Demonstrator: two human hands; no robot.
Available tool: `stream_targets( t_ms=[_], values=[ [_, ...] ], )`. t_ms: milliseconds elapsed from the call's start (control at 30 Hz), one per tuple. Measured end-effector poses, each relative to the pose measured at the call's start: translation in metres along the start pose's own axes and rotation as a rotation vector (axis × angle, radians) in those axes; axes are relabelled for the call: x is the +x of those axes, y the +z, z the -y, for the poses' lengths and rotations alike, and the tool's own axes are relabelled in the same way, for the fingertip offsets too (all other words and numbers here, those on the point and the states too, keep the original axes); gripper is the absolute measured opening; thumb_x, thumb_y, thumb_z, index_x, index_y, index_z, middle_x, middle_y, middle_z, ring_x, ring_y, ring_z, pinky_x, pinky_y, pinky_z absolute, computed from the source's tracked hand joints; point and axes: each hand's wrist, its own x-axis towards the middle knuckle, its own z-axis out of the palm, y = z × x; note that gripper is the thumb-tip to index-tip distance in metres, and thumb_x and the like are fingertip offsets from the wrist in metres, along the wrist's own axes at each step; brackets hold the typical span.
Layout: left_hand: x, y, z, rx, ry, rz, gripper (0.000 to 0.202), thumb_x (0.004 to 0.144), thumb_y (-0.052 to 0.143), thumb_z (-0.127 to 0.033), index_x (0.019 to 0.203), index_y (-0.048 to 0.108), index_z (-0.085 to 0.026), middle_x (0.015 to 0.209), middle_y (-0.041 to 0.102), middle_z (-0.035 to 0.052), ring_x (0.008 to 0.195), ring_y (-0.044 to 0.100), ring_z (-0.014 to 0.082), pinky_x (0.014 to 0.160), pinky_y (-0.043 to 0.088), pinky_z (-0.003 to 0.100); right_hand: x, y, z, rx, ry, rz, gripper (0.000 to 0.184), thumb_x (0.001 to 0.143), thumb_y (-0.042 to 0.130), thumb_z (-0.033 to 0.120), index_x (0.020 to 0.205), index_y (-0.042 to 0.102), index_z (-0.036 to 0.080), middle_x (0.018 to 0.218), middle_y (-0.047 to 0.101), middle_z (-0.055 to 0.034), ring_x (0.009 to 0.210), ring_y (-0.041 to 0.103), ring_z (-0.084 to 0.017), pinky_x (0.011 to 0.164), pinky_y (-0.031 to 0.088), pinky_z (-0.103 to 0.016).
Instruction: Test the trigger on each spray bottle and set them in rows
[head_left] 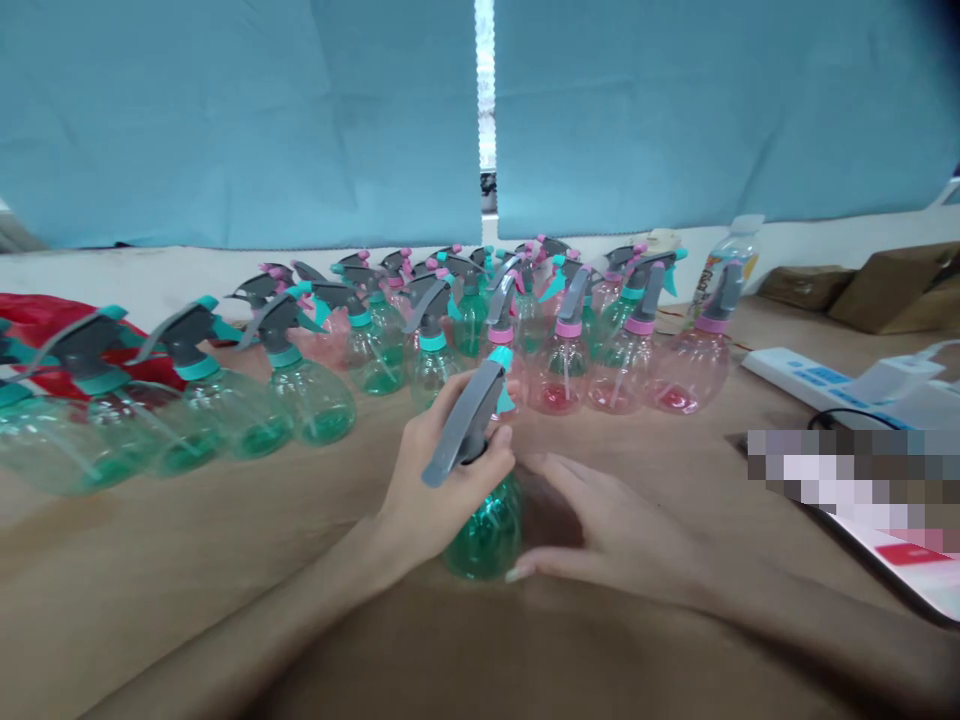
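Note:
A green spray bottle (pixel 484 535) with a grey and turquoise trigger head stands upright on the wooden table in front of me. The fingers of my left hand (pixel 435 470) are wrapped around its neck, just under the trigger head. To the right of the bottle is my right hand (pixel 607 520), its thumb and fingers apart and curved toward the bottle's side. Whether its fingertips touch the bottle I cannot tell. Beyond my hands stand pink spray bottles (pixel 559 380), and to the left a row of green spray bottles (pixel 315 405).
More spray bottles crowd the back of the table, by a white ledge and blue curtain (pixel 225 120). At the right are a clear drink bottle (pixel 731 250), a cardboard box (pixel 900 290), a white power strip (pixel 817 385) and a partly blurred-out tablet-like device (pixel 915 570). Red material (pixel 45 330) lies far left.

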Motion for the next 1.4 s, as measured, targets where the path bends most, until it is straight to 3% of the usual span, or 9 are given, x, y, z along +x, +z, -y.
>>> stream_targets(
  t_ms=[167, 367, 633, 800, 900, 1000, 1100, 1267, 1400],
  values=[
    [-0.006, -0.019, 0.008, 0.102, -0.013, -0.072, 0.027, 0.081, 0.058, -0.025, 0.108, 0.056, -0.026, 0.075, 0.060, -0.0042, 0.065, 0.056, 0.0134, 0.060, 0.049, 0.025, 0.024, 0.015, 0.029, -0.011, -0.011, -0.035, 0.084, 0.065, 0.071, 0.066, 0.131, 0.046, 0.021, 0.117, 0.063, -0.0122, 0.104, 0.061, -0.035, 0.082, 0.050, -0.050],
    [-0.013, -0.050, 0.021, 0.115, -0.046, -0.096, 0.033, 0.085, 0.059, -0.033, 0.117, 0.053, -0.028, 0.098, 0.068, -0.0007, 0.083, 0.064, 0.0158, 0.072, 0.052, 0.027, 0.055, 0.040, 0.043, 0.050, -0.138, -0.070, 0.083, 0.072, 0.070, 0.061, 0.137, 0.038, 0.021, 0.129, 0.058, -0.0133, 0.115, 0.056, -0.033, 0.089, 0.049, -0.048],
    [-0.020, -0.087, 0.037, 0.230, -0.036, -0.211, 0.035, 0.085, 0.061, -0.043, 0.115, 0.055, -0.027, 0.103, 0.069, -0.0007, 0.087, 0.065, 0.0179, 0.075, 0.052, 0.028, 0.089, 0.055, 0.059, 0.026, -0.201, 0.005, 0.083, 0.075, 0.067, 0.061, 0.139, 0.037, 0.019, 0.134, 0.053, -0.0160, 0.122, 0.050, -0.034, 0.095, 0.045, -0.052],
    [-0.027, -0.110, 0.038, 0.320, -0.095, -0.146, 0.041, 0.086, 0.059, -0.044, 0.121, 0.051, -0.025, 0.093, 0.068, 0.0004, 0.080, 0.065, 0.0193, 0.072, 0.052, 0.030, 0.105, 0.058, 0.063, 0.032, -0.228, 0.078, 0.084, 0.076, 0.066, 0.061, 0.142, 0.035, 0.020, 0.128, 0.057, -0.0150, 0.116, 0.055, -0.032, 0.093, 0.047, -0.050],
    [-0.034, -0.119, 0.044, 0.370, -0.084, -0.132, 0.045, 0.085, 0.060, -0.043, 0.124, 0.049, -0.024, 0.105, 0.066, 0.0041, 0.092, 0.064, 0.0222, 0.078, 0.052, 0.033, 0.111, 0.062, 0.061, 0.031, -0.263, 0.043, 0.077, 0.077, 0.067, 0.059, 0.138, 0.038, 0.023, 0.129, 0.057, -0.0130, 0.117, 0.054, -0.030, 0.095, 0.046, -0.048],
    [-0.040, -0.123, 0.055, 0.421, -0.074, -0.140, 0.034, 0.085, 0.060, -0.044, 0.110, 0.055, -0.022, 0.108, 0.064, 0.0056, 0.096, 0.062, 0.0232, 0.081, 0.051, 0.035, 0.116, 0.064, 0.060, -0.008, -0.276, -0.009, 0.075, 0.077, 0.065, 0.060, 0.136, 0.041, 0.021, 0.128, 0.057, -0.0135, 0.116, 0.054, -0.030, 0.094, 0.047, -0.048],
    [-0.043, -0.123, 0.064, 0.506, -0.088, -0.135, 0.026, 0.085, 0.060, -0.045, 0.093, 0.057, -0.021, 0.096, 0.062, 0.0046, 0.089, 0.061, 0.0224, 0.077, 0.051, 0.035, 0.119, 0.064, 0.060, -0.107, -0.253, -0.048, 0.072, 0.079, 0.061, 0.064, 0.130, 0.047, 0.015, 0.119, 0.060, -0.0153, 0.109, 0.058, -0.031, 0.087, 0.050, -0.047],
    [-0.031, -0.121, 0.069, 0.594, -0.059, -0.149, 0.032, 0.086, 0.057, -0.050, 0.098, 0.057, -0.020, 0.097, 0.062, 0.0054, 0.094, 0.061, 0.0250, 0.080, 0.049, 0.036, 0.115, 0.047, 0.056, -0.250, -0.252, -0.137, 0.070, 0.078, 0.060, 0.066, 0.130, 0.049, 0.019, 0.121, 0.060, -0.0128, 0.111, 0.057, -0.032, 0.085, 0.051, -0.046],
    [-0.015, -0.119, 0.071, 0.637, -0.044, -0.111, 0.035, 0.089, 0.052, -0.053, 0.096, 0.059, -0.019, 0.099, 0.064, 0.0072, 0.097, 0.060, 0.0272, 0.084, 0.047, 0.039, 0.105, 0.020, 0.042, -0.305, -0.158, -0.277, 0.047, 0.088, 0.055, 0.055, 0.119, 0.058, 0.021, 0.108, 0.065, -0.0080, 0.088, 0.066, -0.025, 0.079, 0.052, -0.042]
  ],
)
